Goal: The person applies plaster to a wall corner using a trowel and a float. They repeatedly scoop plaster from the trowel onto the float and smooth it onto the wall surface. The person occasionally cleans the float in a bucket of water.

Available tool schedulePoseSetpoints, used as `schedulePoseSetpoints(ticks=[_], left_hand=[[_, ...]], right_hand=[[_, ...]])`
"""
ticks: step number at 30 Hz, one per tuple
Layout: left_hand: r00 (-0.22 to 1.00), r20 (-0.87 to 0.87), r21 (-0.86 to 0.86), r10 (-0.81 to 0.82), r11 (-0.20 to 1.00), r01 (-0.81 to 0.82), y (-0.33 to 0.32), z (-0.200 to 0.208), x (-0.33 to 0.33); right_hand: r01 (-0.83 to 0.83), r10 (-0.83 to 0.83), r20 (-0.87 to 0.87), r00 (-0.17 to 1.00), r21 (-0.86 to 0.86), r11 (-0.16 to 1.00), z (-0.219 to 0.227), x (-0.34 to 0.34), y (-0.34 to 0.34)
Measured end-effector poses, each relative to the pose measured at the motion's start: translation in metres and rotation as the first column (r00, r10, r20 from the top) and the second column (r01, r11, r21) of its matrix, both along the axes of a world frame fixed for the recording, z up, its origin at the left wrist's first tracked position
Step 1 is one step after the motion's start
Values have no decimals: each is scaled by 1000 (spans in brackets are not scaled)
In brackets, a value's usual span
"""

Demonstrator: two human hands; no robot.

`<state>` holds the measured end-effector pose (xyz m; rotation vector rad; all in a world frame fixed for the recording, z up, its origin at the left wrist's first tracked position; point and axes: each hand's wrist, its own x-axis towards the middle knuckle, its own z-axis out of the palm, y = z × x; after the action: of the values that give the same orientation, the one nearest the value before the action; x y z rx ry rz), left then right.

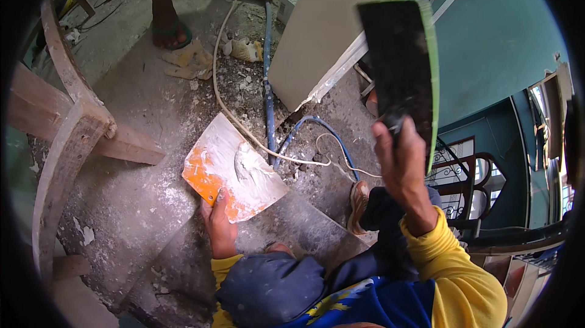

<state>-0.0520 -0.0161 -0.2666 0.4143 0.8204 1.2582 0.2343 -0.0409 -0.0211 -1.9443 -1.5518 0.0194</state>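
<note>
My left hand (220,223) grips one corner of an orange plastic sheet (200,172), thumb on top near a small hole. Most of that sheet is smeared with white putty (250,164), with a thicker lump toward its right side. Raised at the right, my right hand (402,157) is wrapped round the lower end of a long black float (402,60) with a bright green edge. The float stands nearly upright, apart from the sheet; part of the grip is hidden by my fingers.
A pale panel (329,29) leans ahead beside a teal wall (499,47). A blue hose (269,78) and white cable (220,87) cross the dusty floor. Work gloves (190,61) lie near another person's sandaled foot (170,34). A wooden frame (67,151) stands left.
</note>
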Motion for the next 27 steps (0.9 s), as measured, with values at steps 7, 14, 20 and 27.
schedulePoseSetpoints(ticks=[7, 14, 20, 27], left_hand=[[1000, 24, 2, 3, 1000, -3, -3, 11, 4], [999, 34, 15, 32, 999, -33, -5, 15, 0], [998, 57, 25, 22, 999, -23, -3, 10, 4], [995, 74, -6, 60, 998, -60, -4, 12, 6]], right_hand=[[-82, 88, 58, 994, -91, 992, -55, 4, 11], [-28, 24, -31, 999, -114, 993, -70, -8, 0], [-31, 39, 54, 998, -143, 989, -70, 2, -7], [87, -87, -5, 996, 27, 996, -40, -13, 5]])
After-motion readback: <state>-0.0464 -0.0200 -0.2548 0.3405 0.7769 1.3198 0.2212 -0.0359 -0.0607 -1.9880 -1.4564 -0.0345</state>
